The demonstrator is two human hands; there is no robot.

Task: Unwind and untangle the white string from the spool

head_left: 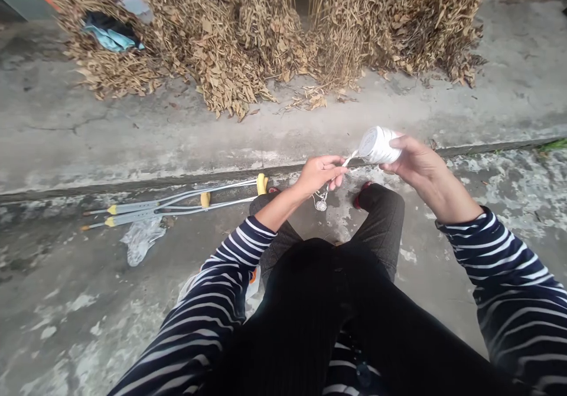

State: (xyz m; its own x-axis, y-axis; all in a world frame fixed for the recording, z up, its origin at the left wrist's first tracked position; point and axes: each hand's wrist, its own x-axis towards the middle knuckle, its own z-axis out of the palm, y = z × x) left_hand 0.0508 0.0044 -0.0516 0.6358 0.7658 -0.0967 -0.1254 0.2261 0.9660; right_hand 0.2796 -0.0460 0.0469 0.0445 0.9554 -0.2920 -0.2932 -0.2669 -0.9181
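In the head view, my right hand [420,169] grips a white cylindrical spool [377,145], tilted with its round flat end toward the left. A twisted white cord [351,159] runs from the spool to my left hand [316,174], whose fingers pinch it. Below those fingers hangs a thin loop with a small roundish whitish bundle [321,205]; whether it is the same cord I cannot tell. Both hands are in front of my knees, apart from each other, with the cord between them.
A pair of metal crutches [181,204] with yellow pads lies on the ground at left, beside a crumpled clear plastic bag [142,239]. A low concrete ledge [177,130] crosses ahead, with dry plant bundles [248,36] and a light-blue cloth [114,39] on it.
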